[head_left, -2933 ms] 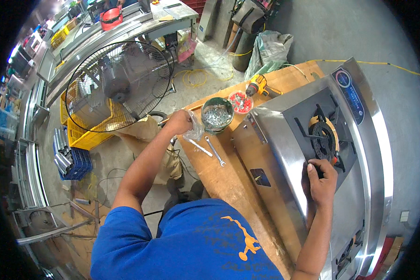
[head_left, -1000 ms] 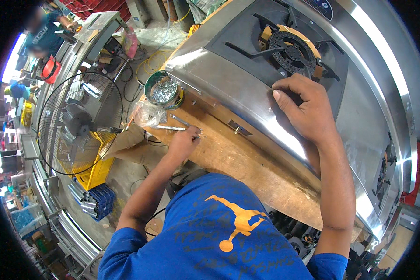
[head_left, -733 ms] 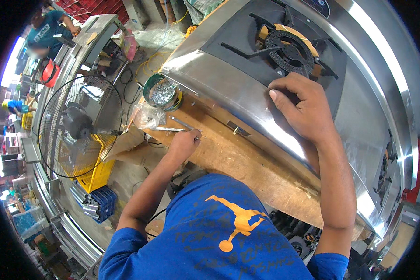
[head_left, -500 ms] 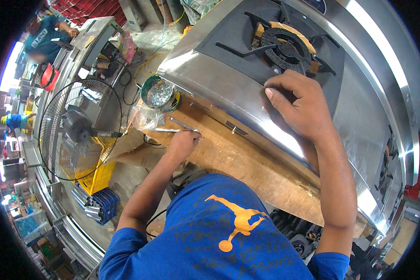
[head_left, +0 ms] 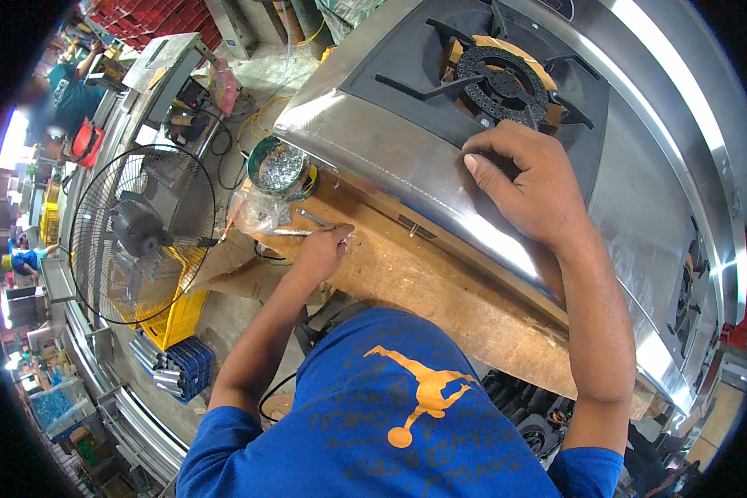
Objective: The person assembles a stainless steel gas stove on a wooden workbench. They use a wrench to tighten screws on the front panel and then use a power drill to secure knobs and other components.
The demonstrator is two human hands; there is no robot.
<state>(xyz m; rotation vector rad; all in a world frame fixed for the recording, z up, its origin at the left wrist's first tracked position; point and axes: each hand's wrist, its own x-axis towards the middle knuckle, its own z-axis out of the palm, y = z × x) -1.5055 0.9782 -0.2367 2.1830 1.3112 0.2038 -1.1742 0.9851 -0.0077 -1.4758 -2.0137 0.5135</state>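
My left hand [head_left: 322, 253] is over the wooden bench [head_left: 407, 290], its fingertips pinched together. Something small and pale shows at the fingertips, too small to name. Beside that hand lie a slim metal rod [head_left: 290, 232] and a clear plastic bag [head_left: 257, 213]. My right hand [head_left: 535, 183] rests on the steel front of a gas stove [head_left: 373, 145], just below a black burner [head_left: 502, 83]. Its fingers are loosely curled, with no object between thumb and forefinger; the other fingers are mostly hidden beneath the hand.
A green bucket [head_left: 278, 168] of small shiny metal parts stands left of the stove. Farther left are a caged fan [head_left: 141, 232], a yellow crate [head_left: 178, 311] and a blue crate [head_left: 192, 369] with metal tubes. Another person [head_left: 75, 91] is at the far left.
My left hand has shifted slightly left and up, its fingertips now pinched near the rod. My right hand stays on the stove. At the far left, the other person has changed posture.
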